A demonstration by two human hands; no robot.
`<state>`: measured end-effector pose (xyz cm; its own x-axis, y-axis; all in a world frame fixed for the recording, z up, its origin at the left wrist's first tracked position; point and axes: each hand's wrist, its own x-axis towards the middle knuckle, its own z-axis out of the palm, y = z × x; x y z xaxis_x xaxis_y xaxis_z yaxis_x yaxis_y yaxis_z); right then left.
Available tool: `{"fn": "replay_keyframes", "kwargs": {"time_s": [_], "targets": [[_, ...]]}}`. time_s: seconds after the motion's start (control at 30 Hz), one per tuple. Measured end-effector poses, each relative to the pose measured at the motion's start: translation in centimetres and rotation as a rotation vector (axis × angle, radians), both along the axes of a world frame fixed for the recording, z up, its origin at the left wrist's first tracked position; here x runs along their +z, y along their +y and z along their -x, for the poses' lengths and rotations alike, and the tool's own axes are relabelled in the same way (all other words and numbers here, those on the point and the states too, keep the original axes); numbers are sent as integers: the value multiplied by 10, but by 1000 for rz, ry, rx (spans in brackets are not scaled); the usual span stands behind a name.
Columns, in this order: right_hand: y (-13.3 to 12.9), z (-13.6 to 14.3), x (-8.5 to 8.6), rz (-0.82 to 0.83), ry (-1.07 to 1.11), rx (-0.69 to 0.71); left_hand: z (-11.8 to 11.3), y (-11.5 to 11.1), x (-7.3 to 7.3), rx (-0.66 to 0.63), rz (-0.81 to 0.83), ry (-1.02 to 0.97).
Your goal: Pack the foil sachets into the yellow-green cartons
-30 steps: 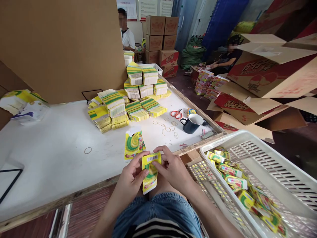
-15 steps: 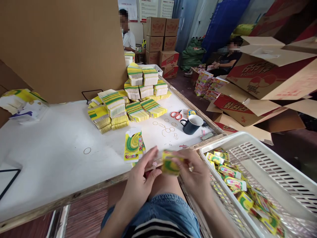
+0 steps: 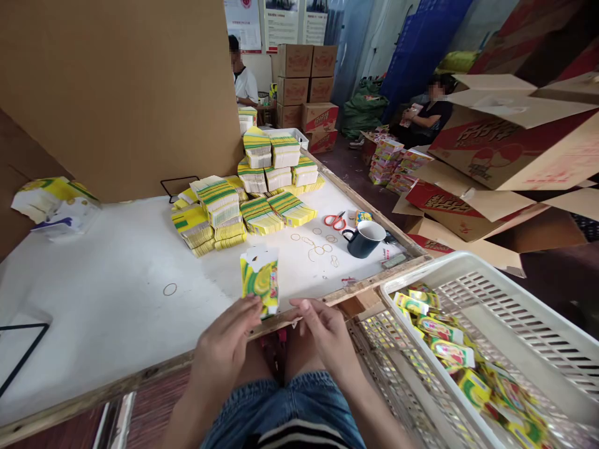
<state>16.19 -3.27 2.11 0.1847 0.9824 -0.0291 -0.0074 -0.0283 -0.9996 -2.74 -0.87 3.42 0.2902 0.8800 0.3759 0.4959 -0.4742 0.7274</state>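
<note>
A flattened yellow and green carton (image 3: 260, 277) lies at the table's front edge, its white flaps pointing away from me. My left hand (image 3: 227, 333) has its fingers together on the carton's lower left corner; its thumb is hidden. Just to the right, my right hand (image 3: 324, 327) is held over the table edge with loosely bent fingers, and nothing shows in it. Beside my right arm stands a white plastic basket (image 3: 468, 265) with many small yellow-green cartons (image 3: 452, 352) inside.
Bundled stacks of flat cartons (image 3: 219, 202) stand at the table's middle back. Rubber bands (image 3: 319, 249), red-handled scissors (image 3: 336, 221) and a dark mug (image 3: 365, 240) lie to the right. Open cardboard boxes (image 3: 510, 137) are piled beyond the basket. Two people sit farther back.
The small carton that was in my right hand is gone from it. My left hand has moved left onto the flat carton, which has shifted towards the table edge.
</note>
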Motion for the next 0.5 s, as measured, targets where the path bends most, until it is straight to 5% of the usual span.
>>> {"fn": "replay_keyframes", "kwargs": {"time_s": [0.1,0.2,0.3,0.4,0.5], "targets": [[4,8,2,6,186,82,-13,-20,-3,-213,-39,-44],[-2,5,2,5,219,64,-21,-30,-6,-122,73,-254],[-11,6,3,18,269,149,-23,-28,-3,31,403,-632],[-17,12,0,50,363,290,-23,-20,1,-217,843,-875],[-19,15,-5,84,341,366,-22,-15,1,-407,1070,-983]]}}
